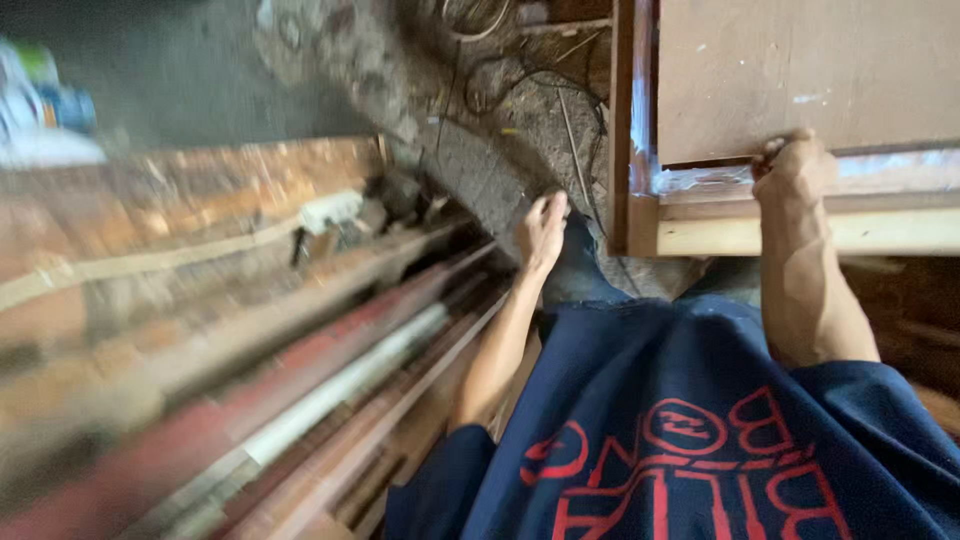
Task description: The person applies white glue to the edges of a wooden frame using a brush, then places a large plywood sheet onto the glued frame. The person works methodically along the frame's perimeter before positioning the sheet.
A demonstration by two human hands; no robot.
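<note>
Brown board [800, 70] lies flat in its pale wooden frame [800, 232] ahead of me on my right, its near edge running crosswise. My right hand [795, 168] is curled shut over that edge and is the nearer one. My left hand [542, 228] hangs half-closed and empty over the rubble-strewn floor [480, 150], beside the long stacked timbers [300, 400].

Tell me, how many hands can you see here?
2. The right hand grips the edge of the brown wooden panel at upper right. The left hand hangs lower, near the long boards. No others show.
</note>
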